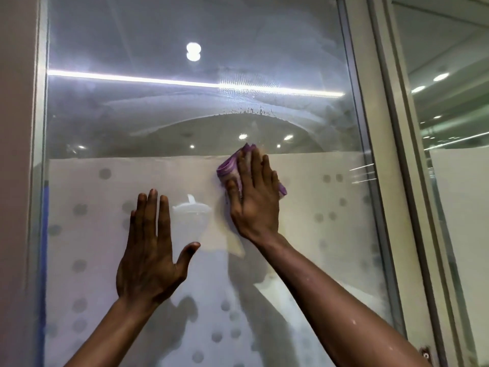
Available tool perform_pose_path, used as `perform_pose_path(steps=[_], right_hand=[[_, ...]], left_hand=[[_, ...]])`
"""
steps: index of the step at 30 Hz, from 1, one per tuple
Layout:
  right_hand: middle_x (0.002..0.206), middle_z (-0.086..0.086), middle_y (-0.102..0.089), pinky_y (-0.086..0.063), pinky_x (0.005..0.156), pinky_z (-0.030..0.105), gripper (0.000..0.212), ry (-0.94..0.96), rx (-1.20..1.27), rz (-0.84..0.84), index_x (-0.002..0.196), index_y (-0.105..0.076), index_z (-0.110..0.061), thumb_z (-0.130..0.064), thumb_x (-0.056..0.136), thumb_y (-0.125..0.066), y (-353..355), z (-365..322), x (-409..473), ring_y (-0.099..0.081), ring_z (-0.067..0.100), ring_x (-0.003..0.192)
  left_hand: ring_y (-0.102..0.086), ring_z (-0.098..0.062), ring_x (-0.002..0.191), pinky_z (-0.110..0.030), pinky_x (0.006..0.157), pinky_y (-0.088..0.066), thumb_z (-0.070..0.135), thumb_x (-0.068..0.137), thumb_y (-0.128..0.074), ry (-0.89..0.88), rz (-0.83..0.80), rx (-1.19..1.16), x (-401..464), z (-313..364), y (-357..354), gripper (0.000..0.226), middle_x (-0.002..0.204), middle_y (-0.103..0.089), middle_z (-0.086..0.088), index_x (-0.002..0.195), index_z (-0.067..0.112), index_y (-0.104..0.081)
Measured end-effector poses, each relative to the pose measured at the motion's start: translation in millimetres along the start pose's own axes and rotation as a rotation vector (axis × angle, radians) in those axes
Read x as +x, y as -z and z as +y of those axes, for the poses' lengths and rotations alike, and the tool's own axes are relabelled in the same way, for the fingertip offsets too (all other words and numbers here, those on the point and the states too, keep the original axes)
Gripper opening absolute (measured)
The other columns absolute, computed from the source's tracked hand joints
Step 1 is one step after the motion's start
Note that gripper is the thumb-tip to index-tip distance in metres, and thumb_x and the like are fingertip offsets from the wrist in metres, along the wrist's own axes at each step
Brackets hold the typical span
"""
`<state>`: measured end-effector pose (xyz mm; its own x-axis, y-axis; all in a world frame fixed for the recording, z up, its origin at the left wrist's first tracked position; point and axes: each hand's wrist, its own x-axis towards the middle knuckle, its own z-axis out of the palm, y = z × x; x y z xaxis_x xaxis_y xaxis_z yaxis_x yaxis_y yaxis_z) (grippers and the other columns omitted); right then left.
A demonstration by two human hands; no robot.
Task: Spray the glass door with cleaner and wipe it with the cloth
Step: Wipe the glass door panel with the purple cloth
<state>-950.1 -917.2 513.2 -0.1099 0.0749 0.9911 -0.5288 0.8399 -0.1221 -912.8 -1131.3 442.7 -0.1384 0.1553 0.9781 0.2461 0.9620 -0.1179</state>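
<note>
The glass door (164, 112) fills the view, clear in its upper half and frosted with grey dots below. Smeared wet arcs of cleaner streak the clear part. My right hand (254, 200) presses a purple cloth (229, 166) flat against the glass, at the top edge of the frosted band, fingers straight. My left hand (150, 250) lies flat on the frosted glass to the lower left, fingers spread and holding nothing. No spray bottle is in view.
A metal door frame (370, 144) runs down the right side, with a second glass panel (455, 107) beyond it. A wall (16, 154) and the left frame edge border the door. Ceiling lights reflect in the glass.
</note>
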Motion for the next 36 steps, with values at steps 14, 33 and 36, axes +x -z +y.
perform_pose_path(steps=[14,33,36], right_hand=[[0.175,-0.006,-0.006,-0.009,0.131,0.051,0.064,-0.289,0.137,-0.011,0.165,-0.014,-0.026,-0.048,0.107,-0.024,40,64,-7,-0.001,0.017,0.162],[0.176,0.001,-0.007,-0.003,0.132,0.041,0.062,0.560,0.058,-0.221,0.165,-0.020,-0.027,-0.046,0.107,-0.023,-63,-164,3,0.001,0.023,0.163],[0.175,0.001,-0.011,-0.011,0.131,0.046,0.060,0.640,0.078,-0.213,0.164,-0.025,-0.027,-0.043,0.108,-0.036,-71,-167,-25,-0.004,0.023,0.163]], left_hand=[[0.002,-0.026,0.165,-0.033,0.134,0.004,0.075,0.098,-0.025,-0.027,-0.073,-0.036,-13,-45,28,0.097,0.177,0.003,-0.007,0.167,0.011,-0.001],[-0.006,-0.031,0.165,-0.036,0.134,-0.009,0.076,0.098,-0.024,0.058,0.151,-0.348,-31,-42,34,0.100,0.177,-0.003,-0.013,0.165,0.002,-0.011],[-0.006,-0.029,0.165,-0.039,0.134,-0.011,0.075,0.099,-0.017,0.133,0.161,-0.329,-59,-47,40,0.100,0.177,-0.003,-0.010,0.164,-0.001,-0.014]])
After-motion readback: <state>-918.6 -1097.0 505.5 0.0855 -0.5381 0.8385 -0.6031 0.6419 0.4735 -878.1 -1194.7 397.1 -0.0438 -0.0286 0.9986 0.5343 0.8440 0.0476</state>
